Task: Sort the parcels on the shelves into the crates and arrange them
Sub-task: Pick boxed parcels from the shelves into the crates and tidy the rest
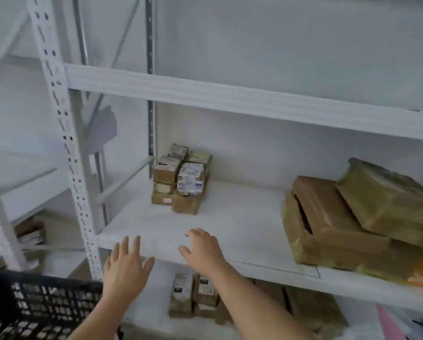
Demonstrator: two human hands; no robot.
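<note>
Both hands spread, holding nothing: left hand (124, 267) & right hand (201, 249) at near shelf (242, 229) edge, small boxes (181, 179) far left, big parcels (352, 224) right.

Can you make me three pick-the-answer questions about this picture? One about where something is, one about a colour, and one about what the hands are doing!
1. Where is the stack of small parcels?
A. at the back left of the middle shelf
B. inside the crate
C. on the floor

2. What colour is the crate?
A. red
B. black
C. yellow

3. What are the left hand and the right hand doing?
A. both holding one parcel
B. both open and holding nothing
C. both closed in fists

Answers:
1. A, the small boxes sit piled by the rear upright, far from the big brown parcels on the right.
2. B, its lattice wall at the lower left is black.
3. B, the fingers of both are spread over the shelf's front edge with no parcel in them.
</note>
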